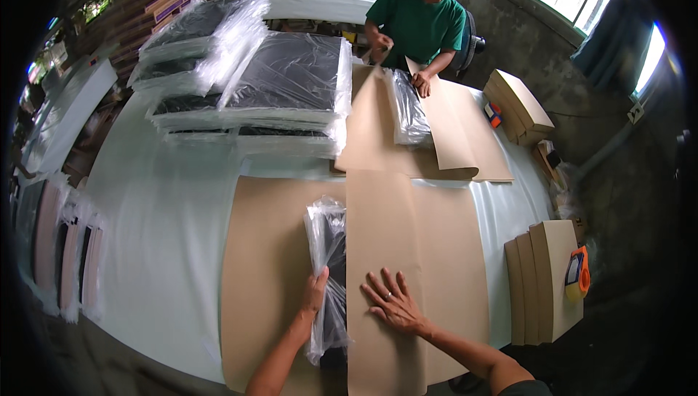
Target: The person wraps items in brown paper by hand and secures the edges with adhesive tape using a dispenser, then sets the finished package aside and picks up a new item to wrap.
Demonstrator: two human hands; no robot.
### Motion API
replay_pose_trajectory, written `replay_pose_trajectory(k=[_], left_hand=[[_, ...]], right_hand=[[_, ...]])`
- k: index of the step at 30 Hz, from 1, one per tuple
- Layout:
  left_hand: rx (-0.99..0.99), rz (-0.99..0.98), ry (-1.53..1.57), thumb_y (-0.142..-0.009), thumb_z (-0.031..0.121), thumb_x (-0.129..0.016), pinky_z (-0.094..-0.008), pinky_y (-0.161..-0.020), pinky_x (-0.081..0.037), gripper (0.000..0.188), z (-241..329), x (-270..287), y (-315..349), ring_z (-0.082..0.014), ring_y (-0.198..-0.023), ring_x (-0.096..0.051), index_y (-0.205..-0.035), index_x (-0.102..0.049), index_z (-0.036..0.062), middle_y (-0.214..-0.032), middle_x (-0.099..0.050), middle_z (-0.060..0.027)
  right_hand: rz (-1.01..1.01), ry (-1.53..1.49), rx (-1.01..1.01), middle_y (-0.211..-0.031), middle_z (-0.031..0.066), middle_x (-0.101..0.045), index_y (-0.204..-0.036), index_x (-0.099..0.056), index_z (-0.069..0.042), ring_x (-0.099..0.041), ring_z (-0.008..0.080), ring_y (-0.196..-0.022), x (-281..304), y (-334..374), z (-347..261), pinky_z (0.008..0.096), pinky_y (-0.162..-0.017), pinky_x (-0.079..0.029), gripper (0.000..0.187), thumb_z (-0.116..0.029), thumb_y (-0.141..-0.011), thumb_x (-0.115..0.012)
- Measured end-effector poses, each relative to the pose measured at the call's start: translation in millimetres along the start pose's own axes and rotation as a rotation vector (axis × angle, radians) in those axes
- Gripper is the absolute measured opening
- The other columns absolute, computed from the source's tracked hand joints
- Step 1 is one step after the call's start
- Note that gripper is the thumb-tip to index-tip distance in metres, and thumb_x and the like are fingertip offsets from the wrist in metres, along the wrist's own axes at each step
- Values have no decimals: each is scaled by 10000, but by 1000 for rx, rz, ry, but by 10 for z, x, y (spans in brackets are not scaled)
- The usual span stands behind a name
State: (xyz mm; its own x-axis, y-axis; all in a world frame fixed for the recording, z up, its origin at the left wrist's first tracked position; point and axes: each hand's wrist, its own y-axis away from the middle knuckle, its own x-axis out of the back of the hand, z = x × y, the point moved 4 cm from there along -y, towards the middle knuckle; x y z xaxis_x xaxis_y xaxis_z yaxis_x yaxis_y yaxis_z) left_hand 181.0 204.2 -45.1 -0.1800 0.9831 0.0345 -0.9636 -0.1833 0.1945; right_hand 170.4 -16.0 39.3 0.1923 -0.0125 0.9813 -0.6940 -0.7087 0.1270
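Observation:
A dark stack wrapped in clear plastic (pixel 332 250) lies lengthwise on a large sheet of brown paper (pixel 265 250) in front of me. My left hand (pixel 315 290) grips the stack along its left side; part of the fingers is hidden. To the right of the stack, a flap of the brown paper (pixel 382 229) is folded over, its edge running along the stack. My right hand (pixel 395 307) lies flat on this flap with the fingers spread, a ring on one of them.
Across the table (pixel 160 236), a person in a green shirt (pixel 418 25) handles another wrapped stack (pixel 411 116) on brown paper. Plastic-wrapped dark bundles (pixel 287 76) are piled at the far left. Brown paper packets (pixel 549 272) stand at right, with an orange tape dispenser (pixel 579 274) on them.

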Motion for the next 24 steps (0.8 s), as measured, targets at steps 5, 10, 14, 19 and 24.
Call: replay_pose_trajectory(k=[5, 10, 14, 19, 24], left_hand=[[112, -19, -26, -962, 527, -414, -357, -842, -439, 627, 62, -4, 62, -190, -897, -553, -1111, -567, -63, -969, -607, -114], [4, 502, -365, -965, 466, -452, -408, -1104, -230, 662, 71, 707, 594, -315, -1344, -272, -1383, -362, -39, -1422, -349, -213], [-179, 945, -1208, -971, 375, -468, -488, -1158, -159, 623, -698, 2001, 1358, -359, -1428, -197, -1467, -294, 40, -1539, -247, -169], [284, 520, -1146, -940, 407, -505, -545, -1113, -218, 545, -269, 1855, 1432, -396, -1360, -323, -1423, -421, 169, -1451, -429, -109], [173, 507, -842, -886, 236, -572, -397, -1009, -397, 520, -98, 2227, 1598, -305, -1182, -553, -1387, -472, 140, -1293, -586, -139]], right_hand=[[62, 21, 27, -1581, 54, -162, -1500, -256, -223, -71, 334, -1459, -20, 13, -4, 543, -1156, -6, 566, -435, -987, -367], [107, -1, 12, -1580, 50, -168, -1502, -250, -221, -61, 307, -1463, -24, 86, 14, 516, -1164, 16, 548, -433, -1002, -322], [174, -6, 79, -1579, 51, -169, -1500, -253, -215, -63, 312, -1462, -50, 31, -75, 522, -1164, 8, 546, -432, -1002, -318], [248, 2, 31, -1571, 55, -191, -1493, -274, -200, -95, 320, -1455, -116, 208, 125, 528, -1164, -10, 547, -433, -1001, -321], [303, -51, 107, -1565, 55, -207, -1484, -294, -200, -119, 321, -1448, -138, 91, -27, 546, -1161, -38, 542, -439, -999, -320]])
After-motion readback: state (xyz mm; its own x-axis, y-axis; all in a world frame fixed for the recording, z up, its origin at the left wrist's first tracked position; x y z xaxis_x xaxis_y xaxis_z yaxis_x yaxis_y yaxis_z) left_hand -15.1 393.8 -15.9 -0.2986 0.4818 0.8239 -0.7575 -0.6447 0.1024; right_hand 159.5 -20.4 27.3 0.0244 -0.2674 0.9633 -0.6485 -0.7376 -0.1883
